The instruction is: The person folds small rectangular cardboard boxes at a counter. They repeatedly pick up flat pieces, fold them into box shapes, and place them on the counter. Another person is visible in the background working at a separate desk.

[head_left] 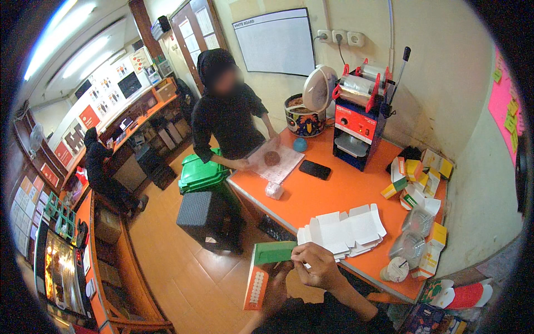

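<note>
In front of me, off the table's near edge, I hold a partly folded green and orange carton box (274, 253). My left hand (276, 290) grips it from below, its fingers partly hidden behind the box. The fingers of my right hand (318, 268) are closed in a pinch at the right end of the green panel. Beyond my right hand, several flat white carton blanks (346, 231) lie overlapping on the orange table (318, 196).
Folded yellow cartons (418, 177), clear plastic containers (409, 242) and a lidded cup (396, 270) crowd the table's right side. A cup sealing machine (356, 125), phone (315, 169) and patterned tub (305, 119) stand farther back. A co-worker (225, 106) handles a sheet (286, 167) across the table.
</note>
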`<state>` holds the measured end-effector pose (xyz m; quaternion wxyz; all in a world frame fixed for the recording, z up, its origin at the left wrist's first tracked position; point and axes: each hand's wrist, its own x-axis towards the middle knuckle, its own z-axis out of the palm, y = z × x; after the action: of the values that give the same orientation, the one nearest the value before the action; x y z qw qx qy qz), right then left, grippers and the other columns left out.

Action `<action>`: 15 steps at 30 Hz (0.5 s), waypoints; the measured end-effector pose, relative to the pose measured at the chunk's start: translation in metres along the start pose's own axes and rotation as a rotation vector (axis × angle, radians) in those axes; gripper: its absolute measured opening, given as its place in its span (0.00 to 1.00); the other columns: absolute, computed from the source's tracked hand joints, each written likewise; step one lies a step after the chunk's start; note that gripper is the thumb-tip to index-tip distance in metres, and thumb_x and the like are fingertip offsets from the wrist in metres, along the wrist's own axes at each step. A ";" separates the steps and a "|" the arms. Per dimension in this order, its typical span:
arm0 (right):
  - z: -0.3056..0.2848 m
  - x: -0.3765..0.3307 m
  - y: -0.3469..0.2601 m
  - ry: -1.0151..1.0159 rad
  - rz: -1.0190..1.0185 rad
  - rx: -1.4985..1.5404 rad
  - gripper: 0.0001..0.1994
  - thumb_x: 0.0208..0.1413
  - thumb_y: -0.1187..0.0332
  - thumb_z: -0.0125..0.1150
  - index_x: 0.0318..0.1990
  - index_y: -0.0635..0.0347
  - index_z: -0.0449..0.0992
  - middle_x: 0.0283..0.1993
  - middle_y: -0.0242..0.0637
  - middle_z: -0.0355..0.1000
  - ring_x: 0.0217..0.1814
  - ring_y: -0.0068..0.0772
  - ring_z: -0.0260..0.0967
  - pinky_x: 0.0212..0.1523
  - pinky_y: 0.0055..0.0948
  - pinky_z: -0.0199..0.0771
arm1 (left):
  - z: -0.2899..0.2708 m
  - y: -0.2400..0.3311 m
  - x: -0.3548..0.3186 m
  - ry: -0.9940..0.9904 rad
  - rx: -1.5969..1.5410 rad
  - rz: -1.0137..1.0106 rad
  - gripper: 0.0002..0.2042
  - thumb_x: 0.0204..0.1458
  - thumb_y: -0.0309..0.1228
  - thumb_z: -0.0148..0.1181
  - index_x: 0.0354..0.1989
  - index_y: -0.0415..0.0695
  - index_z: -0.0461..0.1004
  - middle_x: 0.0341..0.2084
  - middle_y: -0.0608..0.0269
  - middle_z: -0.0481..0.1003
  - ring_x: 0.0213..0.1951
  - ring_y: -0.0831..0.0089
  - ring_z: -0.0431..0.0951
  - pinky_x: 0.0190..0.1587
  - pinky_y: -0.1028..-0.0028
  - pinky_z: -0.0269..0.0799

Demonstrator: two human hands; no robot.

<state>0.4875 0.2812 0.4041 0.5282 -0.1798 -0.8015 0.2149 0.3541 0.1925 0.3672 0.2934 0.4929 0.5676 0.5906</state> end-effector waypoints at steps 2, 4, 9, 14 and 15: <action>-0.005 0.003 -0.003 -0.094 -0.004 0.003 0.13 0.43 0.80 0.68 0.37 0.59 0.76 0.42 0.38 0.75 0.43 0.41 0.76 0.43 0.37 0.78 | 0.001 0.001 0.001 -0.024 -0.107 -0.011 0.13 0.60 0.27 0.59 0.52 0.42 0.72 0.46 0.60 0.74 0.48 0.66 0.73 0.54 0.68 0.69; -0.008 0.006 -0.006 -0.152 -0.011 -0.037 0.13 0.44 0.77 0.68 0.40 0.57 0.78 0.46 0.39 0.74 0.49 0.42 0.73 0.49 0.40 0.76 | 0.000 0.001 0.002 0.102 -0.526 -0.321 0.15 0.59 0.25 0.59 0.54 0.40 0.71 0.49 0.59 0.74 0.52 0.65 0.74 0.55 0.66 0.70; -0.009 0.011 -0.008 -0.195 0.017 -0.013 0.16 0.46 0.69 0.70 0.45 0.49 0.81 0.57 0.41 0.68 0.62 0.47 0.63 0.63 0.46 0.63 | -0.001 -0.001 0.010 0.221 -0.998 -0.320 0.19 0.59 0.23 0.59 0.58 0.41 0.68 0.51 0.59 0.74 0.52 0.68 0.75 0.55 0.69 0.71; -0.022 0.013 -0.004 -0.172 0.247 0.090 0.17 0.52 0.63 0.66 0.50 0.55 0.78 0.56 0.44 0.67 0.60 0.47 0.64 0.63 0.43 0.62 | -0.007 0.011 0.011 0.090 -0.520 -0.166 0.17 0.59 0.24 0.59 0.57 0.37 0.71 0.47 0.60 0.76 0.48 0.72 0.76 0.49 0.68 0.75; -0.026 0.013 -0.002 -0.139 0.345 0.106 0.18 0.54 0.61 0.65 0.51 0.56 0.77 0.56 0.44 0.67 0.60 0.46 0.64 0.62 0.42 0.62 | -0.008 0.013 0.007 0.073 -0.484 -0.117 0.15 0.59 0.25 0.60 0.55 0.37 0.73 0.46 0.60 0.78 0.47 0.72 0.77 0.49 0.68 0.75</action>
<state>0.5062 0.2901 0.4240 0.4356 -0.2710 -0.7809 0.3563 0.3474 0.1938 0.3826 0.4158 0.3530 0.4473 0.7088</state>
